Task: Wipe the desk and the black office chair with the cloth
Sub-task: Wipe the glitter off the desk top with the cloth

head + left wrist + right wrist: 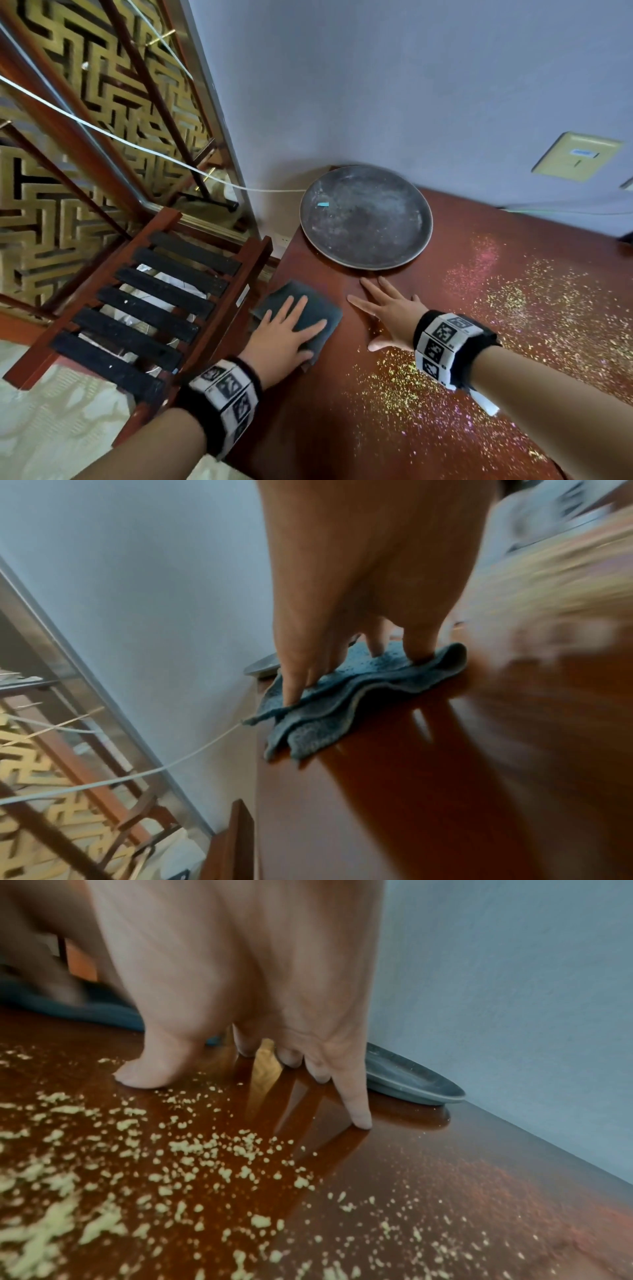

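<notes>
A folded blue-grey cloth [291, 289] lies at the left edge of the reddish-brown desk [308, 428]. My left hand [281, 332] presses flat on it with straight, spread fingers; in the left wrist view the fingers [298, 680] dent the cloth [342, 704], which bunches in folds and overhangs the desk edge. My right hand [387, 311] lies flat on the bare wood beside the cloth, fingers spread and holding nothing. In the right wrist view its fingertips [361, 1121] touch the glossy desk [428, 1150]. Yellow and pink crumbs [496, 301] are scattered over the desk's right part.
A round dark tray [366, 219] sits at the desk's back left corner against the grey wall. Left of the desk stands a wooden rack with black slats [154, 301]. A white cable [137, 145] runs from the wall to the left. A yellow wall plate [575, 156] is at right.
</notes>
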The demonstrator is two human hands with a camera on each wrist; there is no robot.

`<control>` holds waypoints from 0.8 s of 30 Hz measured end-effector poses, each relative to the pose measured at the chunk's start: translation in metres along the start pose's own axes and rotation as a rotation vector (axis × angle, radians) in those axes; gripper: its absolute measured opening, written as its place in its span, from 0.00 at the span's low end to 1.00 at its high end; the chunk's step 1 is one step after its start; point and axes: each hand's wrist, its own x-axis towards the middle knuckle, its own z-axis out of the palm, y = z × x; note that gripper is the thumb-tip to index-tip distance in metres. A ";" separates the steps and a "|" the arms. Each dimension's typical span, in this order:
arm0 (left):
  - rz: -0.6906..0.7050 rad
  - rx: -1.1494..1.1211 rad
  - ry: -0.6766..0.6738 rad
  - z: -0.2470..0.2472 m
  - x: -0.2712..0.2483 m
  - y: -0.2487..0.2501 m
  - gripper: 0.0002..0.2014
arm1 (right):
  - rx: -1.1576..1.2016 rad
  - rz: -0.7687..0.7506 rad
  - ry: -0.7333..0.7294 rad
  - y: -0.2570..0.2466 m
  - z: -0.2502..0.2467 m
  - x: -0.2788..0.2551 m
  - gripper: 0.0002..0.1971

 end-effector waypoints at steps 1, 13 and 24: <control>0.043 0.035 0.082 0.014 -0.023 -0.001 0.30 | 0.003 0.003 -0.005 0.000 -0.001 0.001 0.49; -0.042 -0.069 0.067 0.023 -0.036 -0.005 0.31 | 0.002 0.012 -0.017 0.000 0.002 0.002 0.48; -0.077 -0.104 0.029 0.051 -0.078 -0.015 0.28 | -0.032 0.025 -0.031 -0.004 -0.004 0.002 0.50</control>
